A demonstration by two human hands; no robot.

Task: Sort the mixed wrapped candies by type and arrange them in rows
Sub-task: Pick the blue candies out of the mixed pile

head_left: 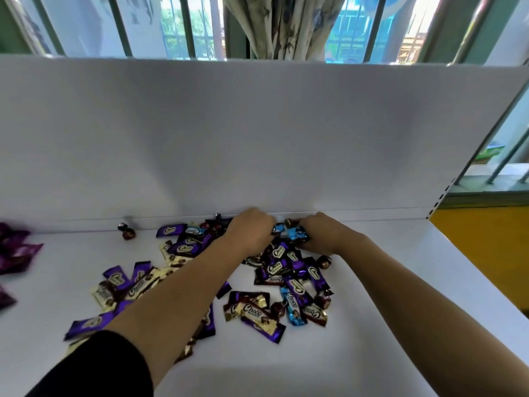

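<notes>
A: Blue foil first. Where are the light-blue wrapped candies (294,234)?
B: In the right hand (320,233), fingers and thumb curled round them. The grip sits at the far edge of the heap, close to the foot of the white back panel (257,124).
A: And the left hand (252,230)?
B: Just beside the right one, knuckles up, fingers curled down into the same spot. The two hands nearly meet across the blue wrappers. I cannot tell whether it holds anything, because its fingertips are hidden under the hand itself.
A: The rest of the sweets?
B: The loose heap of purple, cream-gold and brown bar candies (274,267) spreads from under both grips back toward the person, over the white tabletop (372,325). Both forearms lie across it and cover part of it. A round dark foil bonbon (127,231) stands well to the left of the left hand, apart from the heap.
A: Anything hard to make out?
B: The magenta wrappers (14,247) further left are blurred and cut off by the frame edge, so their type is unclear. A black sleeve (100,365) covers the left arm near the bottom edge.
</notes>
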